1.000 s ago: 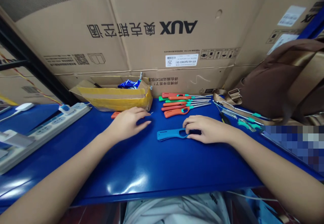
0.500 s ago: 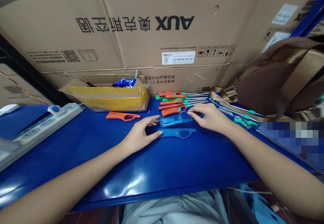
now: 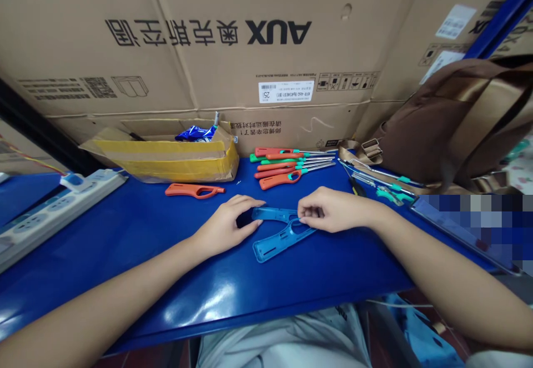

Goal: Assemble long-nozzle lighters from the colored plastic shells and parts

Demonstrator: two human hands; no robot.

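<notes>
Two translucent blue lighter handle halves lie crossed in the middle of the blue table. My left hand (image 3: 227, 222) pinches the left end of the rear handle half (image 3: 272, 213) between thumb and fingers. The front handle half (image 3: 270, 246) slants towards me with its wide end at the left. Over its trigger-loop end, my right hand (image 3: 333, 210) is closed, thumb and index finger on the loop; its other fingers are curled. The right ends of both halves are partly hidden by that hand.
Several finished-looking long lighters (image 3: 280, 178) lie piled behind my hands. An orange handle shell (image 3: 195, 191) sits near a yellow-taped box (image 3: 166, 160). Metal lighter rods (image 3: 375, 182) lie at right, by a brown bag (image 3: 441, 118). A power strip (image 3: 62, 207) runs along the left.
My right hand has drawn one blue handle half towards me, from behind the other to in front of it, and it now slants. My left hand stays by the other half.
</notes>
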